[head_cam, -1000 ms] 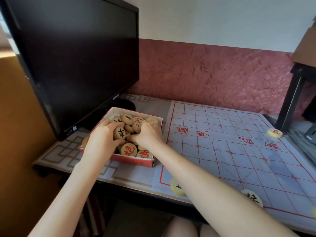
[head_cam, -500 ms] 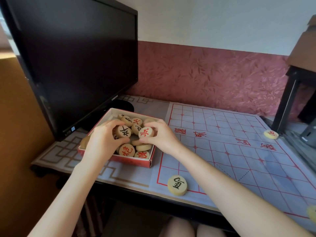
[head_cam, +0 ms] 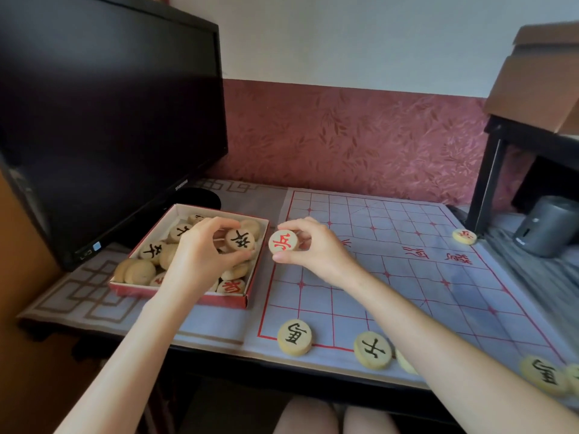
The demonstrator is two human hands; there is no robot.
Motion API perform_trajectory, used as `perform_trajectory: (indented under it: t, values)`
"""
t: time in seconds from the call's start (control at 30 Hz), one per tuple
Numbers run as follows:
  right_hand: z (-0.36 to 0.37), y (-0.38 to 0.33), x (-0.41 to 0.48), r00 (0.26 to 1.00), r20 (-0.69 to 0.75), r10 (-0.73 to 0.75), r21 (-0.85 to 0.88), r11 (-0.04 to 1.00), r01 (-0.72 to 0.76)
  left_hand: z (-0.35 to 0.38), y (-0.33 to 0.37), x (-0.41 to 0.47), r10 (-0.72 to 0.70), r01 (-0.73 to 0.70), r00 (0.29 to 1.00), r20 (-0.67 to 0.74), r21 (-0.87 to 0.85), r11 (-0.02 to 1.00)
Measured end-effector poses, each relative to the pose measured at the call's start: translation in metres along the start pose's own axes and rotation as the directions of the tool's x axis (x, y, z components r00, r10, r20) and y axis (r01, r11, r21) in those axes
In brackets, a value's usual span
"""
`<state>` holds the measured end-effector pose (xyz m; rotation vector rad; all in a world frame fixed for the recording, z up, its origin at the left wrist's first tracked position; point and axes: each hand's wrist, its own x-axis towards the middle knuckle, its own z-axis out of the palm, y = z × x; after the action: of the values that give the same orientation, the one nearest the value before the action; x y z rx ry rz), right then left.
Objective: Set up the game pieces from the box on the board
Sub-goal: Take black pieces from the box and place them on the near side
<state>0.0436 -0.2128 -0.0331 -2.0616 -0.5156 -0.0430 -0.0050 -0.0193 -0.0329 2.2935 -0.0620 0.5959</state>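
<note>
**Two pieces up, red one nearest the board**

My right hand [head_cam: 313, 249] pinches a red-marked piece [head_cam: 283, 242] by its rim, face toward me, held above the left edge of the board [head_cam: 391, 277], just beside the box [head_cam: 188, 297]. My left hand [head_cam: 200, 255] grips a black-marked piece [head_cam: 240, 240] over the box (plenty more lie inside it). Another red piece [head_cam: 464, 236] sits at the board's right edge, just past the river. I judge mine belongs on that row, ahead and to the right, so the right hand goes first. Three black pieces [head_cam: 294, 337] line the near edge.
</note>
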Motion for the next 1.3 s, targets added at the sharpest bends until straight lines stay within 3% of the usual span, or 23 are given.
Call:
perform_trajectory:
  t: [0.27,0.47,1.03,1.3]
  values:
    - [-0.048,0.013,-0.032,0.998,-0.053,0.018,-0.017,1.0,-0.019,0.034,0.036,-0.001,0.047,-0.039,0.997,0.063,-0.123,0.992]
    - [-0.09,0.028,-0.06,0.993,-0.088,0.082,-0.038,0.996,-0.086,0.059,0.065,-0.006,0.13,-0.116,0.982,0.134,-0.108,0.987]
    - [-0.189,0.094,-0.12,0.92,-0.246,0.305,0.042,0.952,-0.305,0.135,0.115,0.0,0.15,-0.067,0.925,0.35,-0.238,0.969]
    - [-0.213,0.111,-0.133,0.901,-0.286,0.326,0.04,0.944,-0.328,0.17,0.149,-0.001,0.224,-0.107,0.867,0.446,-0.272,0.956]
